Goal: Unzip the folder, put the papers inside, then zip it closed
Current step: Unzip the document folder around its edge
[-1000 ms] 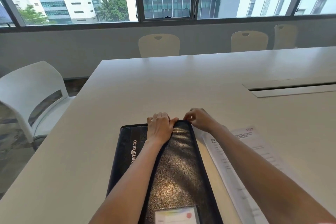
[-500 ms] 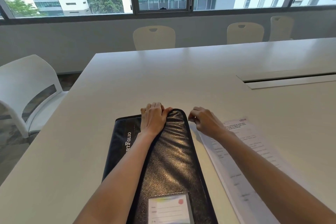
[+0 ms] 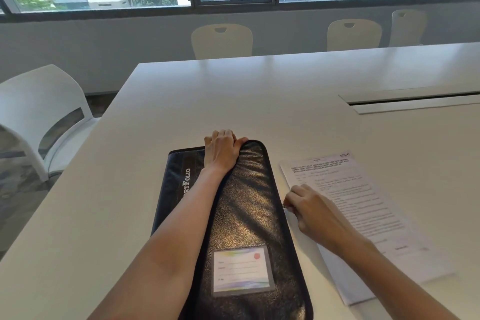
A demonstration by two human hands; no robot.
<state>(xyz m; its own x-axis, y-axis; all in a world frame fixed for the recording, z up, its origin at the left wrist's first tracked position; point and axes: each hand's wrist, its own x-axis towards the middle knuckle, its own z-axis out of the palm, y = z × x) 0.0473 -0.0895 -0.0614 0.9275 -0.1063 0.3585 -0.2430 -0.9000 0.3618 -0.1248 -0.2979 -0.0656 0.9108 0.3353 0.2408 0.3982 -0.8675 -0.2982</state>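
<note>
A black leather folder marked "PortFolio" lies flat on the white table, long side running away from me, with a clear label pocket near its front end. My left hand presses down on the folder's far edge, fingers curled over it. At the middle of the folder's right edge, my right hand pinches the small metal zipper pull. Printed papers lie flat on the table just right of the folder, partly under my right forearm.
A white chair stands at the table's left side. Three cream chairs line the far side under the windows. A cable slot with a raised flap is set into the table at the right.
My right hand has drawn the zipper pull from the folder's far right corner back along the right edge toward me. The left hand stays pressed on the far edge.
</note>
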